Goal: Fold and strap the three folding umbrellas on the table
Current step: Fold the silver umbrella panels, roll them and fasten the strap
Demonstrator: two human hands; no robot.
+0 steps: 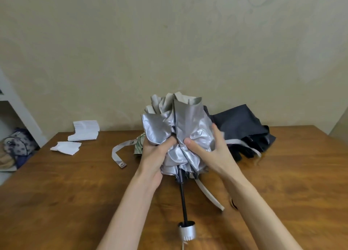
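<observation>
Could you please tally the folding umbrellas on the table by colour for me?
Silver fabric folding umbrella: 1
Dark navy fabric folding umbrella: 1
Cream-and-green patterned folding umbrella, mostly hidden: 1
Total: 3

A brown wooden table (56,193) with a glossy, grained top fills the lower half of the view. Near its far left corner lie three small stacks of white paper (82,136), close together, the nearest one slightly apart from the other two. Behind the table rises a beige wall (169,42) with a faint swirling pattern. At the left edge stands a white shelf unit (17,106); a dark patterned bag (17,142) sits at its foot.
</observation>
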